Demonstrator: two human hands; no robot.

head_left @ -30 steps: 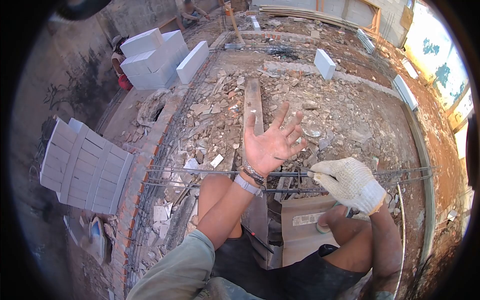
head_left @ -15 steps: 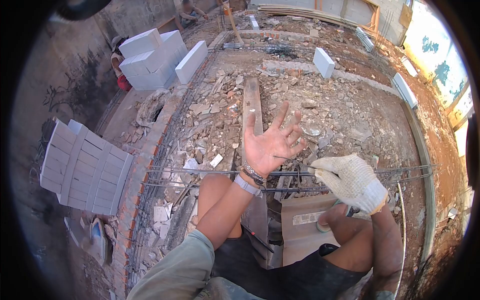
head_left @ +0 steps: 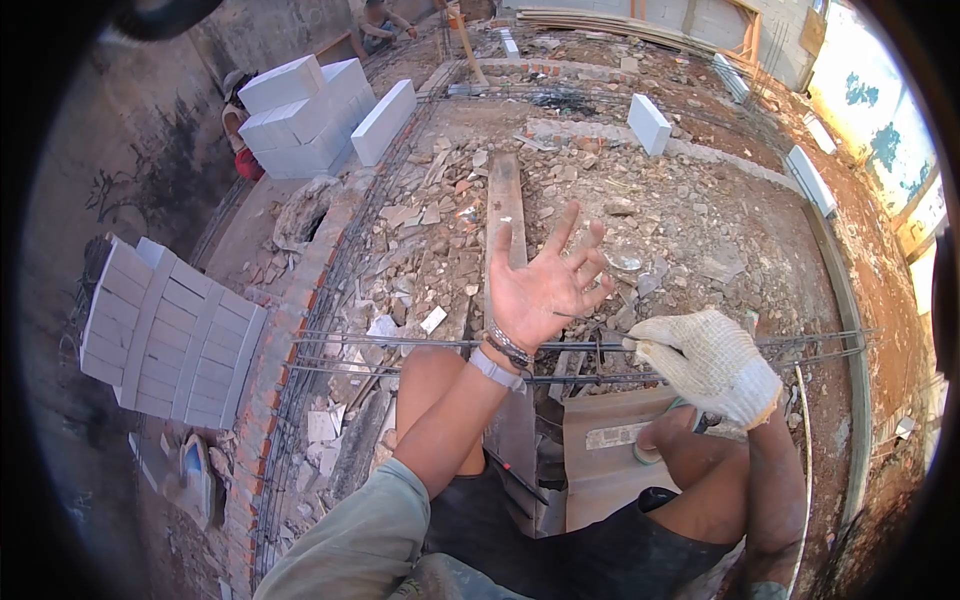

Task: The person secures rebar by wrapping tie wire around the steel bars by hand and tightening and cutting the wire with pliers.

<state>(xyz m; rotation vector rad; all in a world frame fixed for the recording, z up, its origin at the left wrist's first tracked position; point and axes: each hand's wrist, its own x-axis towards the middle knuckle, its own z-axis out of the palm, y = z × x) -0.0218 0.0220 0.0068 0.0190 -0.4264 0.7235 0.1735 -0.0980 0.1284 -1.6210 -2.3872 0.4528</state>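
Note:
My left hand (head_left: 548, 290) is bare, palm up with the fingers spread, above the long steel bars (head_left: 430, 343). A bracelet and a pale watch band (head_left: 494, 371) circle its wrist. A short thin dark wire (head_left: 572, 316) shows by the palm; part of it is hard to make out. To the right, my right hand (head_left: 705, 365) wears a cream knitted glove, its thumb and fingers pinched together at the bars. What sits between its fingertips is too small to tell. A brown sheet (head_left: 600, 490) lies below the bars, in front of my knees.
White blocks (head_left: 310, 125) are stacked at the upper left, more blocks (head_left: 170, 335) at the left. A plank (head_left: 505, 200) lies on the rubble (head_left: 430, 240). Single white blocks (head_left: 649, 125) stand farther off. A person (head_left: 377, 28) crouches at the top; another (head_left: 236, 115) is partly behind the stack.
My gloved right hand has shifted slightly right. The thin wire by my left palm showed longer half a second ago, reaching toward the glove. My left hand stays nearly still.

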